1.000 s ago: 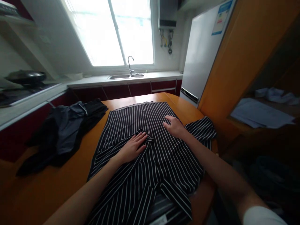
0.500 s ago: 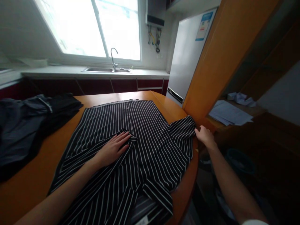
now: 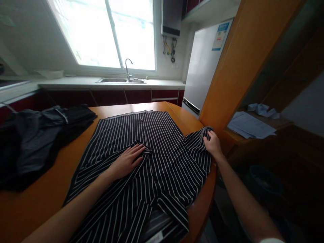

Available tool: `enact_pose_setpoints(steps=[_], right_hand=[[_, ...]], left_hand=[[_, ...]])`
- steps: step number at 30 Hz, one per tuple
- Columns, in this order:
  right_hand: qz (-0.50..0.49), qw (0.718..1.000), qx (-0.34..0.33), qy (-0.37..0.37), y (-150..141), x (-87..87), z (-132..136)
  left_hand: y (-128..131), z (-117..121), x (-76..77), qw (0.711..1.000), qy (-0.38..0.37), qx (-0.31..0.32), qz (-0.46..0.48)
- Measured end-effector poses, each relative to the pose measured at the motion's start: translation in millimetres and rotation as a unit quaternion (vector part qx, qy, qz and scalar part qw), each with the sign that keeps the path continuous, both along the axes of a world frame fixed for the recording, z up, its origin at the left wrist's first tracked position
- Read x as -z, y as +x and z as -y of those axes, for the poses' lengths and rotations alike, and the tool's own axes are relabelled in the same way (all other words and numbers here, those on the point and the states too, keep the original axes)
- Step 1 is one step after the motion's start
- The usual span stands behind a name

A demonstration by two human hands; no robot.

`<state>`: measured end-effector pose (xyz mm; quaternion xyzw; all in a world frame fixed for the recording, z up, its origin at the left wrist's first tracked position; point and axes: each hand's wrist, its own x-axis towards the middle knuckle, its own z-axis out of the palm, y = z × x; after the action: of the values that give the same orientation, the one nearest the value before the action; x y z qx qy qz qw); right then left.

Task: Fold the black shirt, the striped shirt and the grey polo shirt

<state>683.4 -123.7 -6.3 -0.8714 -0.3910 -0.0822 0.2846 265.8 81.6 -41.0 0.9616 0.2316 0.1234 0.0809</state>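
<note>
A black shirt (image 3: 167, 148) with white stripes lies spread on the wooden table, its buttoned front up and its collar toward me. My left hand (image 3: 128, 161) rests flat on the sleeve folded across the shirt's middle, fingers stretched out over the cuff end. At the table's right edge, my right hand (image 3: 213, 143) pinches the end of the other sleeve (image 3: 197, 143), which bends outward from the shirt's side. Part of that cuff is hidden behind the fingers.
Dark clothing (image 3: 43, 135) is heaped on the left of the table (image 3: 174, 113). A wooden panel (image 3: 227, 77) and a shelf with papers (image 3: 250, 125) stand close on the right. Beyond are a sink (image 3: 113, 80), a faucet (image 3: 128, 67) and a fridge (image 3: 202, 64).
My right hand has moved slightly left and up, its fingers now over the sleeve's end. My left hand stays flat on the folded sleeve. The camera view has shifted a little.
</note>
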Motion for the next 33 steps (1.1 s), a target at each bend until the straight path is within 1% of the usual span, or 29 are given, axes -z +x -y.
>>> enact_pose_setpoints(steps=[2,4,6,8,10,12,13,14,15,17,19,20,23,25,27,29,30,31,33], right_hand=[[0.033,0.996,-0.065,0.050,-24,-13.4,-7],[0.048,0.985,-0.148,0.071,-56,-26.3,-11],[0.047,0.969,-0.236,0.056,-92,-36.3,-12],[0.028,0.948,-0.317,0.017,-126,-42.2,-9],[-0.014,0.911,-0.411,-0.039,-153,-45.4,-4],[-0.058,0.858,-0.501,-0.097,-168,-48.4,2],[-0.075,0.834,-0.533,-0.119,-171,-50.5,4],[-0.089,0.817,-0.554,-0.134,-172,-52.9,5],[-0.100,0.807,-0.565,-0.141,-170,-55.6,5],[-0.123,0.800,-0.572,-0.134,-161,-59.9,3],[-0.138,0.806,-0.567,-0.095,-148,-60.3,-4],[-0.138,0.816,-0.558,-0.066,-141,-58.4,-8],[-0.113,0.861,-0.495,0.024,-122,-45.0,-22],[-0.087,0.886,-0.452,0.049,-114,-32.6,-30],[-0.058,0.911,-0.408,0.025,-110,-21.0,-37],[-0.042,0.934,-0.353,-0.033,-110,-12.7,-45],[-0.040,0.941,-0.329,-0.064,-110,-10.0,-50],[-0.043,0.945,-0.311,-0.092,-111,-8.2,-54],[-0.056,0.943,-0.304,-0.128,-111,-6.4,-64]], left_hand=[[0,1,-0.9,1.000,-0.002,0.000,-0.004],[0,2,-2.2,1.000,-0.004,-0.001,-0.008],[1,3,-3.4,1.000,-0.008,-0.004,-0.007],[1,4,-4.2,1.000,-0.012,-0.005,-0.002],[1,5,-4.0,1.000,-0.014,-0.005,0.004],[2,5,-2.9,1.000,-0.013,-0.002,0.010],[2,5,-2.3,1.000,-0.012,-0.001,0.013],[2,5,-1.7,1.000,-0.011,-0.001,0.016],[1,5,-1.3,1.000,-0.010,-0.002,0.019],[1,5,-1.2,1.000,-0.009,-0.004,0.020],[1,6,-2.2,1.000,-0.009,-0.005,0.015],[1,6,-2.9,1.000,-0.010,-0.004,0.010],[1,6,-5.0,1.000,-0.016,-0.001,-0.003],[1,7,-5.7,1.000,-0.022,0.001,-0.002],[1,7,-5.8,1.000,-0.026,0.002,0.005],[1,7,-5.9,0.999,-0.033,0.002,0.009],[0,8,-6.4,0.999,-0.037,0.001,0.010],[0,8,-7.3,0.999,-0.043,0.002,0.012],[-1,8,-11.7,0.998,-0.059,0.005,0.017]])
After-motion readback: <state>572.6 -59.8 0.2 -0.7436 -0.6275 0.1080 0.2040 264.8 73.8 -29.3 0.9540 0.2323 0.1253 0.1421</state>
